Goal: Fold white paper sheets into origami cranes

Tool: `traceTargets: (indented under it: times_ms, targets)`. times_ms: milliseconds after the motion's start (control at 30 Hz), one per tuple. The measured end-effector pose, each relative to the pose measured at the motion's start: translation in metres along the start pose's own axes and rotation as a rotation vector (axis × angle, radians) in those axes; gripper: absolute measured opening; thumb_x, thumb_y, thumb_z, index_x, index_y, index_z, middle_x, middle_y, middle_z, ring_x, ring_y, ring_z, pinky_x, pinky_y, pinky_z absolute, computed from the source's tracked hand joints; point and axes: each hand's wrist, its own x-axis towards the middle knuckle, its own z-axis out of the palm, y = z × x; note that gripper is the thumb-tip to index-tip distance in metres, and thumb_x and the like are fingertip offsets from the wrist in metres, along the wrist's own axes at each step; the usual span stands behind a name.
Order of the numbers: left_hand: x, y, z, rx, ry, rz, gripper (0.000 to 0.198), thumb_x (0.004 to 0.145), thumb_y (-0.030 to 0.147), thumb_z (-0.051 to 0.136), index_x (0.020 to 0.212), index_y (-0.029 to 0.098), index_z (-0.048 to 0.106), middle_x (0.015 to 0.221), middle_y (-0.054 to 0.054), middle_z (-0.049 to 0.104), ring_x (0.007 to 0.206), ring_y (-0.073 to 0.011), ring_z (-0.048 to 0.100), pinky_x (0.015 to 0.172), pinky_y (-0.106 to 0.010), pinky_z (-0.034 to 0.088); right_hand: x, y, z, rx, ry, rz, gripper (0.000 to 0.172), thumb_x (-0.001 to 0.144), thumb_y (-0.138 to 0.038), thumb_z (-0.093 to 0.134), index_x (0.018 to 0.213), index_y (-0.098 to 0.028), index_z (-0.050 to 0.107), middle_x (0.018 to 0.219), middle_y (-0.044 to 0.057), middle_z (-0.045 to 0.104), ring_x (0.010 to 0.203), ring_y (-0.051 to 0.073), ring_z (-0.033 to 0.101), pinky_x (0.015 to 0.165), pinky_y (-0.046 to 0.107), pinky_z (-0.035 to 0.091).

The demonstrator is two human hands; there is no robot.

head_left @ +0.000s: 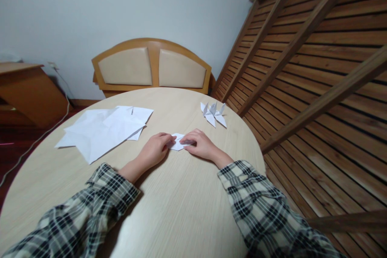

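Observation:
A small folded white paper [177, 142] lies on the round pale table [169, 201], between my two hands. My left hand [155, 149] has its fingers closed on the paper's left edge. On the right side of the paper, my right hand [201, 144] pinches it with thumb and fingers, covering that part. Several white folded paper figures [213, 113] with pointed tips stand close together beyond my right hand. To the left, loose white sheets [104, 129] lie overlapping, with creases in them.
A wooden headboard [155, 64] with two beige panels stands behind the table's far edge. A slatted wooden frame [302, 88] leans along the right side. At the far left are a wooden desk [30, 92] and a white cable [39, 138].

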Motion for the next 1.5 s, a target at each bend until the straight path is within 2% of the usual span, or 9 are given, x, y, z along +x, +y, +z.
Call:
traceTargets:
  times_ms: [100, 200, 333, 633, 733, 867, 1000, 1133, 1500]
  targets:
    - [0.0007, 0.0003, -0.0027, -0.074, -0.018, -0.007, 0.022, 0.080, 0.005, 0.050, 0.091, 0.018, 0.064, 0.102, -0.009, 0.070, 0.101, -0.0243, 0.062, 0.090, -0.041, 0.049, -0.0001, 0.0005, 0.0000, 0.014, -0.019, -0.022, 0.021, 0.074, -0.019, 0.077, 0.094, -0.025, 0.074, 0.099, 0.001, 0.074, 0.098, 0.018, 0.060, 0.095, 0.037, 0.040]
    - [0.0007, 0.0020, -0.0048, -0.086, -0.038, 0.005, 0.010, 0.083, 0.019, 0.059, 0.092, 0.019, 0.064, 0.102, -0.009, 0.069, 0.101, -0.0257, 0.061, 0.090, -0.043, 0.049, 0.0005, 0.0010, -0.0001, 0.017, -0.012, -0.035, 0.017, 0.075, -0.019, 0.078, 0.091, -0.024, 0.074, 0.098, 0.001, 0.074, 0.097, 0.018, 0.061, 0.092, 0.036, 0.041]
    - [0.0002, 0.0014, -0.0035, -0.086, -0.036, 0.001, 0.024, 0.082, 0.039, 0.068, 0.094, 0.020, 0.063, 0.103, -0.010, 0.069, 0.097, -0.0262, 0.062, 0.087, -0.043, 0.050, 0.0016, 0.0016, 0.0002, 0.026, 0.012, -0.043, 0.013, 0.075, -0.017, 0.078, 0.086, -0.022, 0.074, 0.094, 0.001, 0.075, 0.094, 0.017, 0.062, 0.090, 0.035, 0.043]
    - [0.0014, -0.0010, -0.0020, -0.107, -0.038, -0.013, 0.015, 0.088, 0.035, 0.063, 0.091, 0.021, 0.064, 0.103, -0.009, 0.069, 0.098, -0.0250, 0.062, 0.088, -0.043, 0.050, 0.0014, 0.0038, 0.0005, 0.056, 0.015, -0.054, 0.009, 0.077, -0.022, 0.078, 0.084, -0.023, 0.073, 0.094, 0.001, 0.074, 0.094, 0.017, 0.063, 0.090, 0.034, 0.043]
    - [0.0017, -0.0013, -0.0019, -0.105, -0.039, -0.017, 0.013, 0.093, 0.028, 0.055, 0.090, 0.020, 0.064, 0.102, -0.009, 0.070, 0.100, -0.0242, 0.062, 0.090, -0.042, 0.050, 0.0016, 0.0043, 0.0010, 0.064, 0.017, -0.053, 0.009, 0.076, -0.022, 0.078, 0.084, -0.022, 0.073, 0.093, 0.002, 0.074, 0.094, 0.017, 0.063, 0.090, 0.034, 0.043]
    - [0.0011, -0.0011, -0.0007, -0.099, -0.017, -0.055, 0.011, 0.088, 0.017, 0.056, 0.097, 0.020, 0.063, 0.106, -0.009, 0.070, 0.101, -0.0241, 0.063, 0.091, -0.043, 0.050, 0.0021, 0.0044, 0.0015, 0.065, 0.034, -0.028, 0.005, 0.080, -0.016, 0.072, 0.083, -0.020, 0.072, 0.090, 0.002, 0.073, 0.091, 0.017, 0.061, 0.088, 0.033, 0.043]
    - [0.0002, 0.0004, -0.0007, -0.108, -0.006, -0.083, 0.023, 0.083, 0.011, 0.056, 0.104, 0.019, 0.059, 0.106, -0.009, 0.070, 0.097, -0.0239, 0.064, 0.088, -0.043, 0.052, 0.0022, 0.0002, -0.0008, 0.042, 0.013, 0.037, 0.011, 0.080, -0.011, 0.069, 0.087, -0.019, 0.072, 0.087, 0.003, 0.071, 0.085, 0.016, 0.058, 0.083, 0.032, 0.044]
    - [0.0010, 0.0006, -0.0010, -0.087, -0.002, -0.045, 0.028, 0.080, 0.005, 0.052, 0.102, 0.021, 0.062, 0.104, -0.008, 0.070, 0.097, -0.0233, 0.064, 0.088, -0.043, 0.052, 0.0022, -0.0028, -0.0032, 0.047, 0.004, 0.051, 0.021, 0.081, -0.005, 0.063, 0.094, -0.020, 0.071, 0.091, 0.003, 0.071, 0.084, 0.016, 0.057, 0.084, 0.032, 0.043]
    - [0.0019, -0.0018, -0.0004, -0.106, -0.015, 0.031, 0.028, 0.082, 0.005, 0.051, 0.100, 0.020, 0.068, 0.110, -0.009, 0.072, 0.104, -0.0237, 0.063, 0.093, -0.044, 0.050, 0.0029, 0.0045, 0.0014, 0.056, 0.016, 0.006, 0.030, 0.075, 0.004, 0.056, 0.084, -0.019, 0.073, 0.091, 0.002, 0.074, 0.090, 0.016, 0.062, 0.091, 0.034, 0.043]
